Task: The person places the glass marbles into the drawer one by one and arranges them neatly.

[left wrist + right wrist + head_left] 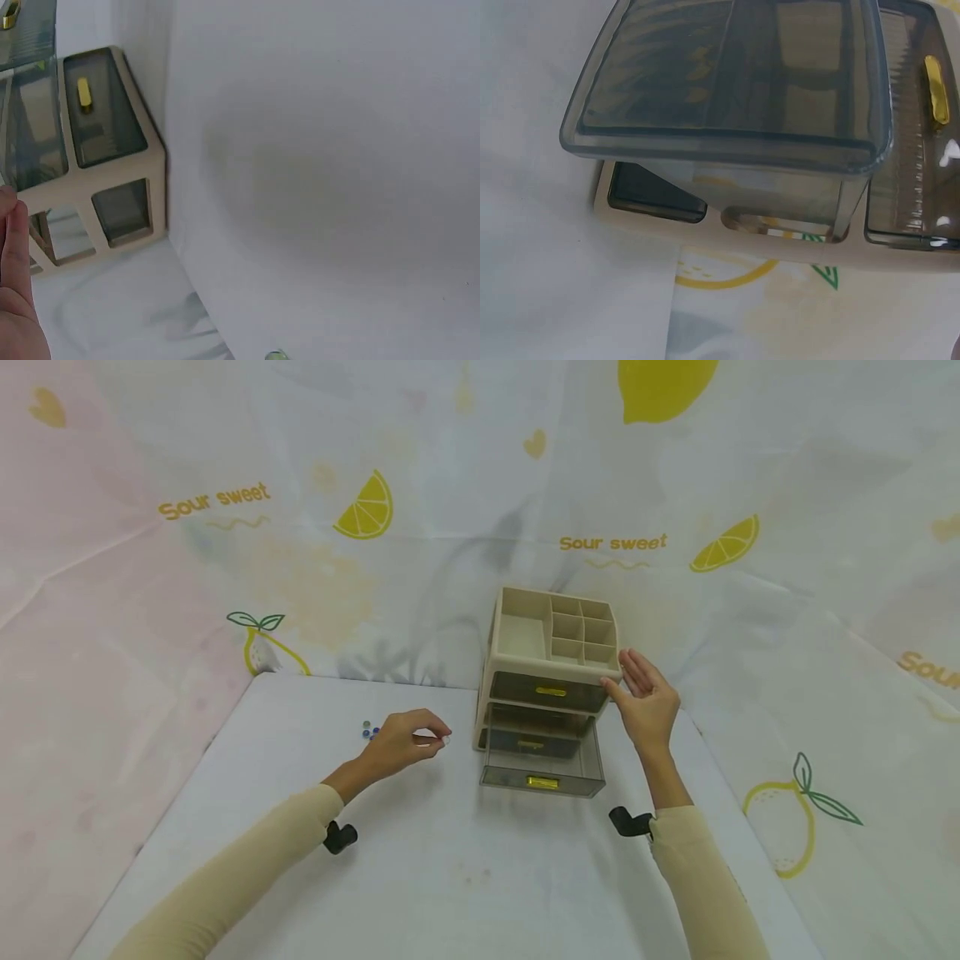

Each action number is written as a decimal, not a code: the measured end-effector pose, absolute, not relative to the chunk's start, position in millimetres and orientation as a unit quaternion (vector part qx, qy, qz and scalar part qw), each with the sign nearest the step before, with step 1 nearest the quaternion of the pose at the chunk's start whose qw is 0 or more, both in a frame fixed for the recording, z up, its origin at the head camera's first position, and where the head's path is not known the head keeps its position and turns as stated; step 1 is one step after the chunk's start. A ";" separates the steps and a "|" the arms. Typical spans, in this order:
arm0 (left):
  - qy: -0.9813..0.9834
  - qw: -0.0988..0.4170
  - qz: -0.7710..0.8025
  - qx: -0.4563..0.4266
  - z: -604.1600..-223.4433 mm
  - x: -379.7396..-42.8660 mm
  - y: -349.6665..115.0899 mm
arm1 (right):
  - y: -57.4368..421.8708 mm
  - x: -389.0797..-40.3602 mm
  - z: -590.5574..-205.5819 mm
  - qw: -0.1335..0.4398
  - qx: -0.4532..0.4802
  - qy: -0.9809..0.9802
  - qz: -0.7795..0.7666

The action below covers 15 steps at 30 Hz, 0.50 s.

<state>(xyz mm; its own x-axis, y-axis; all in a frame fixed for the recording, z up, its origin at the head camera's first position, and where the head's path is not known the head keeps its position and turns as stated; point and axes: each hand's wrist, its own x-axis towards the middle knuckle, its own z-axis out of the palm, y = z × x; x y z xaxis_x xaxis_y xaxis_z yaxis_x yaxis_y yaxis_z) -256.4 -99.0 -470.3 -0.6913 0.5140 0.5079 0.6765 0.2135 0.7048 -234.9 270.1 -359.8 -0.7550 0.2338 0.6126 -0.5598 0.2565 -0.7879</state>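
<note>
My left hand (405,739) pinches a small pale marble (447,740) between thumb and fingertips, left of the beige desktop organizer (491,668). The organizer's middle drawer (543,777), smoky clear with a gold handle, is pulled out; the top drawer (510,687) is closed. At the organizer's upper right front corner is my right hand (648,706), thumb on the front edge and fingers extended along the side. In the left wrist view, fingers of the left hand (16,277) overlap the organizer. The right wrist view shows the drawer (727,90) jutting out.
Several small blue and green marbles (366,734) lie on the white table (420,877) behind the left hand. The organizer's top has open compartments (523,635). A lemon-printed cloth (450,460) hangs behind the table.
</note>
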 end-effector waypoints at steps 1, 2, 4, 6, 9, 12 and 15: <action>-0.772 0.081 -0.497 -0.389 -469.4 -255.5 -96.3 | 270.0 -235.0 -360.0 0.330 0.113 -0.720 0.600; -0.769 0.081 -0.498 -0.393 -468.7 -254.6 -93.6 | 270.0 -235.1 -360.3 0.329 0.112 -0.720 0.600; -0.764 0.082 -0.500 -0.399 -467.2 -252.9 -88.3 | 270.2 -235.3 -360.8 0.329 0.111 -0.720 0.601; -0.759 0.087 -0.505 -0.402 -465.8 -252.1 -82.9 | 270.6 -235.6 -361.3 0.331 0.109 -0.719 0.601; -0.753 0.102 -0.509 -0.405 -463.4 -251.3 -75.1 | 271.6 -236.7 -361.1 0.335 0.112 -0.718 0.599; -0.746 0.111 -0.516 -0.406 -461.2 -251.0 -68.5 | 272.4 -237.4 -360.5 0.335 0.116 -0.724 0.592; -0.738 0.103 -0.524 -0.412 -458.5 -250.6 -62.5 | 272.5 -237.3 -360.5 0.335 0.116 -0.729 0.586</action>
